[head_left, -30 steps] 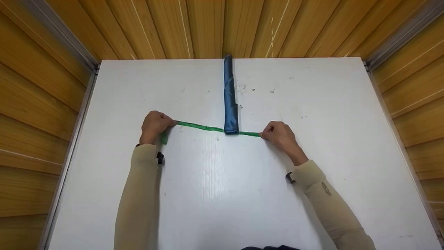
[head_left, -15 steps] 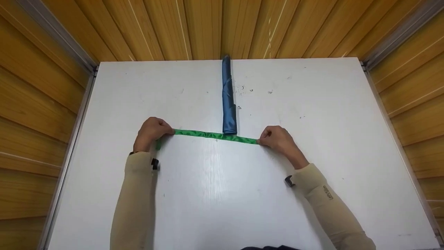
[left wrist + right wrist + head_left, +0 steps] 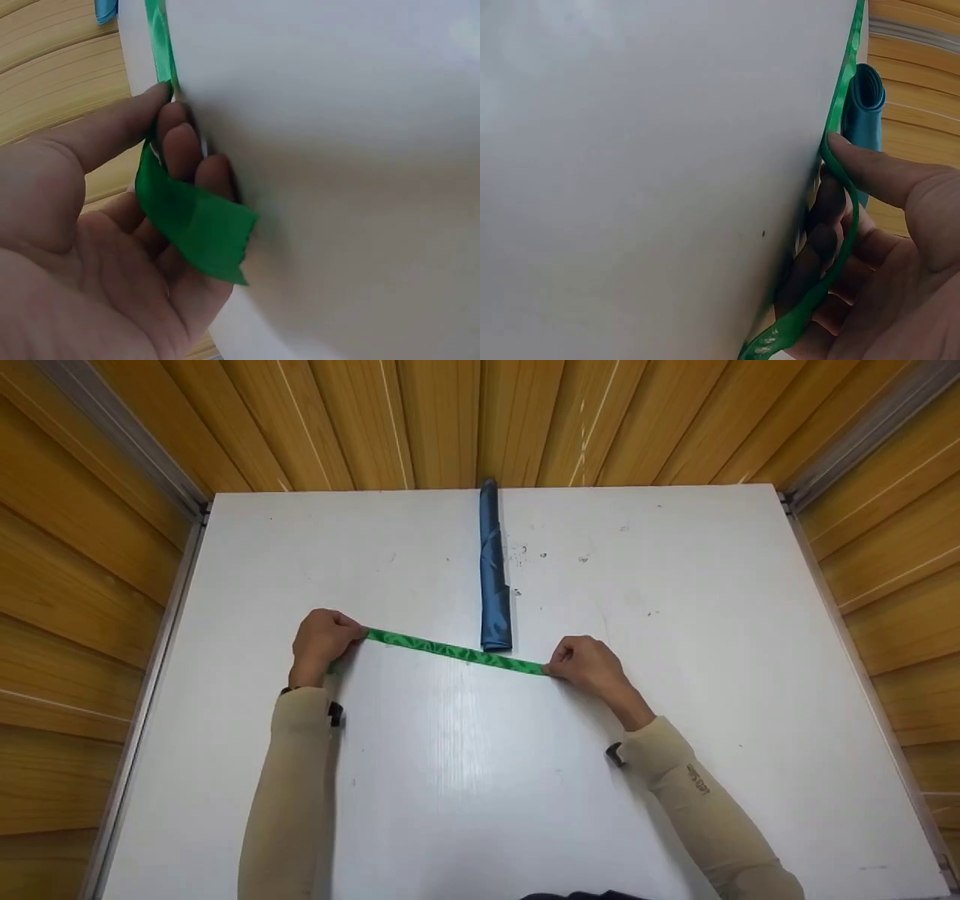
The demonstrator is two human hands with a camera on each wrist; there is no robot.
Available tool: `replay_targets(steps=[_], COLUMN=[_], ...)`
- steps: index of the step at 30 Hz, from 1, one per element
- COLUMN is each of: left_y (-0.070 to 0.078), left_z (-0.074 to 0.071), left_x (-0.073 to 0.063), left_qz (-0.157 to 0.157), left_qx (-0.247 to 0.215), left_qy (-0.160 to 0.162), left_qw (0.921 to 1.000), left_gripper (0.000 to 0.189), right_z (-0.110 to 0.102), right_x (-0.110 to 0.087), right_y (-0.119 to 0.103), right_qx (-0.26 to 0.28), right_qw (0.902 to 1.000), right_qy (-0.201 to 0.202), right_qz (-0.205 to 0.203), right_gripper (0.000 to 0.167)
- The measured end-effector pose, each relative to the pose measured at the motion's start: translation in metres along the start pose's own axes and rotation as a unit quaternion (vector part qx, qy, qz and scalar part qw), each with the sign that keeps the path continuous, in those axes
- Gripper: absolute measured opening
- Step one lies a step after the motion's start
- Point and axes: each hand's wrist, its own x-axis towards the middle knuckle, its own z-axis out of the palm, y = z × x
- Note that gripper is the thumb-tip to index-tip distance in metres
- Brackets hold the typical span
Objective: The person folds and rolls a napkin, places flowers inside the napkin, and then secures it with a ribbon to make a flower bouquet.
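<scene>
A shiny green ribbon is stretched between the two hands, sloping down toward the right in the head view. My left hand pinches it between thumb and fingertips; a loose end with a ragged cut edge hangs across the palm in the left wrist view. My right hand pinches the ribbon's other side, and its tail curves down past the curled fingers in the right wrist view. Just beyond the ribbon lies a rolled blue satiny cloth, its near end close to the ribbon. The right wrist view shows the spiral end of the roll.
The white table carries small dark marks right of the blue roll. Wood-look panels stand behind it and along both sides, with metal rails at the corners. The roll's far end reaches the table's back edge.
The ribbon has come toward the person, from crossing at the roll's near end to lying in front of it, and now shows its flat side. Both hands have shifted slightly left.
</scene>
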Motion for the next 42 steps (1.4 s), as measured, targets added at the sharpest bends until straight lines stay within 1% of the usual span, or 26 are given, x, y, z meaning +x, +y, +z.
replay_targets(steps=[5,9,12,20,24,29,36,42], left_y=[-0.002,-0.004,-0.004,-0.004,-0.004,-0.003,-0.003,-0.006], left_z=[0.000,-0.001,-0.001,0.001,0.002,0.002,-0.001,-0.001], left_x=[0.003,0.006,0.009,0.018,0.021,0.022,0.023,0.025], left_qz=[-0.004,-0.002,-0.003,-0.018,-0.014,-0.005,-0.022,-0.021], left_qx=[-0.002,-0.010,-0.014,-0.025,-0.025,-0.026,-0.035,-0.060], left_qy=[0.039,0.061,0.071,0.092,0.103,0.107,0.097,0.095], left_qw=[0.9992,0.9981,0.9974,0.9953,0.9942,0.9939,0.9944,0.9935], left_gripper=[0.027,0.025,0.025,0.025,0.024,0.024,0.024,0.023], right_z=[0.003,0.006,0.006,0.009,0.009,0.007,0.007,0.007], right_x=[0.002,0.004,0.005,0.010,0.014,0.019,0.023,0.026], right_y=[-0.003,-0.006,-0.008,-0.012,-0.013,-0.013,-0.014,-0.014], right_qx=[0.007,0.013,0.012,0.004,0.006,0.008,0.003,0.003], right_qw=[0.9999,0.9999,0.9999,0.9997,0.9997,0.9996,0.9997,0.9995], right_qy=[0.003,0.003,0.007,0.022,0.024,0.022,0.017,0.027], right_qz=[0.009,0.007,0.009,0.007,0.007,0.012,0.020,0.017], right_gripper=[0.016,0.014,0.014,0.017,0.017,0.018,0.017,0.018])
